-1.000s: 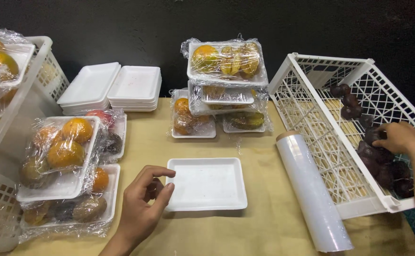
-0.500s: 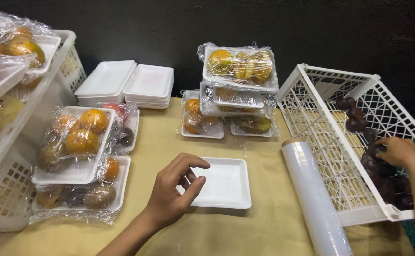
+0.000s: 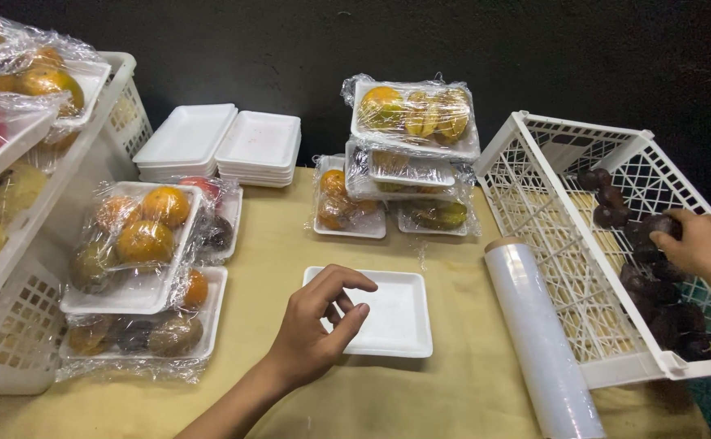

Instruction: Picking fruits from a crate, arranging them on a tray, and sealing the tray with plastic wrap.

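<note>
Dark fruit (image 3: 663, 225) pinched in right hand (image 3: 701, 244) inside crate (image 3: 563, 236); left hand (image 3: 315, 333) loosely spread over tray (image 3: 396, 313).

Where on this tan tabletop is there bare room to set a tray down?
Bare patches: the tan tabletop between the left wrapped fruit trays and the empty white foam tray, and the near edge by the left hand. Crowded: the back stacks, and the right, with the cling-film roll and white crate.
</note>
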